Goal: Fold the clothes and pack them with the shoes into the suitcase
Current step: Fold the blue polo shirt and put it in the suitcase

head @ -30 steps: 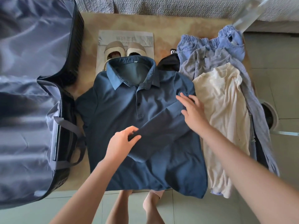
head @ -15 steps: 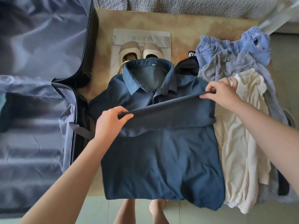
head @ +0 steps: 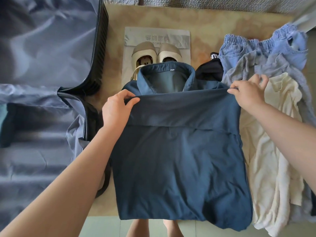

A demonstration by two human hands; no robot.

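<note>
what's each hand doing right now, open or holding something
Left hand: closed, pinching the folded edge of the blue shirt.
Right hand: closed, pinching the same edge.

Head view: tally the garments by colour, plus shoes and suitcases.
Navy shirt: 1
Black garment: 1
Light-blue denim garment: 1
Grey garment: 1
Cream garment: 1
Beige shoes: 2
Suitcase: 1
Total: 8

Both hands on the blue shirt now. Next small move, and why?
Probably lower the folded sleeve flat onto the blue shirt and let go. The left hand and right hand each pinch an end of its edge, pulled straight just below the collar; the hem is not yet folded up.
</note>
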